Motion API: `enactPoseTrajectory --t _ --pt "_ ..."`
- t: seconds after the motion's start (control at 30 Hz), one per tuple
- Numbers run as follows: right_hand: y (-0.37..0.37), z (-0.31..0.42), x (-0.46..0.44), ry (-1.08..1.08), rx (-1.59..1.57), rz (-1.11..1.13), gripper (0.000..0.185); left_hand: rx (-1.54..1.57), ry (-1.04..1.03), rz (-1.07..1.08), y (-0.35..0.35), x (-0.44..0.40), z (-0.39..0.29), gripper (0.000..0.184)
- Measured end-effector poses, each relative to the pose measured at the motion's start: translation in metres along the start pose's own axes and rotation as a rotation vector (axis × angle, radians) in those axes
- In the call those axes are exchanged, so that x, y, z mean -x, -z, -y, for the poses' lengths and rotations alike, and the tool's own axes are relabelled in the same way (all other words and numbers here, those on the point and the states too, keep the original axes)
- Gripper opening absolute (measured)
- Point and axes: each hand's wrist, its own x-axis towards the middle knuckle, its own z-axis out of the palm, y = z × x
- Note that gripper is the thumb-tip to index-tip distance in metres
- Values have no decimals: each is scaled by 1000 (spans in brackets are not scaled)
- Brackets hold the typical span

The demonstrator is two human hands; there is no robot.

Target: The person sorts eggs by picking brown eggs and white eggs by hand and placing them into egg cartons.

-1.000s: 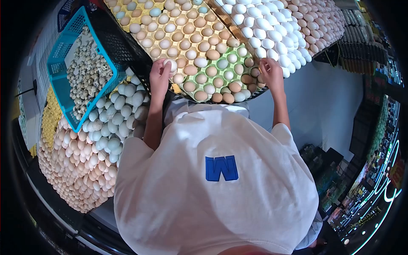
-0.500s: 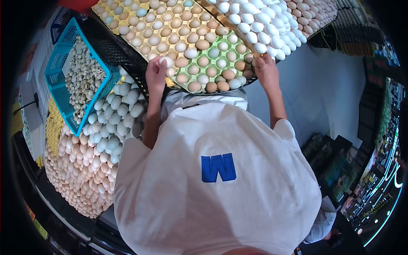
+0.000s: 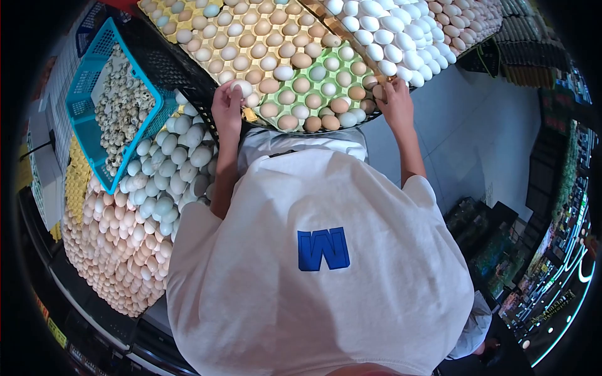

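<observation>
My left hand (image 3: pixel 227 108) is closed on a pale egg (image 3: pixel 241 88) at the near left edge of the egg display. Beside it lies a yellow tray (image 3: pixel 249 51) full of brown and cream eggs. A green tray (image 3: pixel 306 84) with brown, cream and bluish eggs sits in the middle. My right hand (image 3: pixel 396 103) is at the right edge of the display, fingers pinched together near a brown egg (image 3: pixel 379 92); whether it grips anything is hidden.
White eggs (image 3: pixel 392 37) are heaped beyond my right hand, with pinkish eggs (image 3: pixel 453 22) farther right. At the left stand a blue basket (image 3: pixel 80 103) of speckled quail eggs, a pile of bluish eggs (image 3: pixel 168 168) and a large pile of pinkish eggs (image 3: pixel 119 244).
The view has shifted, so the trays and both hands appear higher and slightly to the left. My left hand still holds the pale egg, and my right hand remains at the display's edge.
</observation>
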Motion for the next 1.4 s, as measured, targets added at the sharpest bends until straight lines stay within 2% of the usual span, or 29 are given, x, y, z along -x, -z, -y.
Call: enactPoseTrajectory --t 0.1,0.17,0.3,0.4,0.5,0.63,0.73,0.87,0.97,1.07,1.1,1.2,1.3,1.33,1.4 --pt "4 -8 6 -6 -150 -12 38 -2 -16 6 -3 1 -2 24" --pt "12 -11 12 -164 -353 103 38 2 -13 12 -4 0 0 23" --pt "32 -17 17 -232 -365 39 39 35 -12 -3 -11 -1 0 22" --pt "42 -31 18 -295 -511 -90 38 25 -44 -32 -13 -2 7 23" --pt "48 -33 16 -330 -517 -58 38 27 -57 -19 -12 -2 12 23" --pt "36 -10 16 -234 -441 31 38 5 -74 -11 -14 -3 11 24" --pt "16 -4 17 -163 -227 135 38 5 -46 -31 -18 3 0 26" --pt "10 -5 14 -165 -238 130 39 -78 -77 12 -9 5 10 27" --pt "12 1 6 -170 -278 94 39 -54 -81 7 -10 3 11 26" --pt "9 20 -10 -86 -408 34 38 -47 -97 -44 -13 5 9 25" --pt "6 25 -16 -80 -405 34 38 -58 -120 -77 -14 4 8 24" --pt "-3 34 -38 75 -275 -149 36 -109 -149 -95 -14 5 6 25" --pt "-3 36 -59 33 -324 -81 37 -123 -180 -138 -17 6 7 27" --pt "-7 34 -67 68 -364 -125 36 -119 -184 -151 -17 5 8 27" --pt "-12 37 -82 78 -403 -104 36 -257 -253 -129 -17 6 14 30"
